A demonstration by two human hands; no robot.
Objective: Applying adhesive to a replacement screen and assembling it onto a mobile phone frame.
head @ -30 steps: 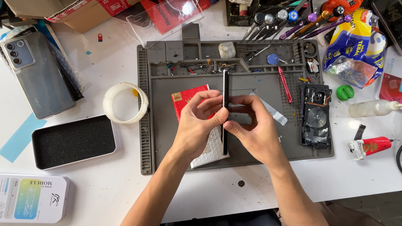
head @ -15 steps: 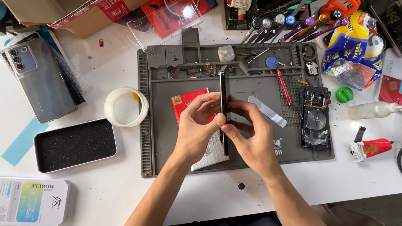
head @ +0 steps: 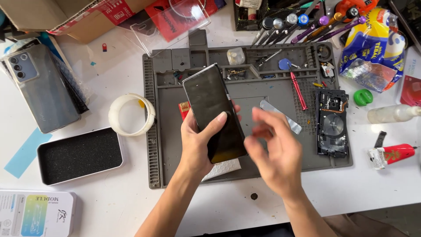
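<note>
I see my left hand (head: 199, 142) wrapping its fingers around a dark phone screen (head: 215, 113), tilted face-up above the grey repair mat (head: 272, 158) for inspection. My right hand (head: 274, 151), blurred, hovers beside it, fingers loosely spread, empty.

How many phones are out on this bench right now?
3: a dark phone held in the left hand, a grey phone lying at the far left, and an opened phone on the mat's right. Clutter may hide more.

2 phones (head: 214, 112) (head: 41, 87) (1 held), 1 tape roll (head: 131, 115).
</note>
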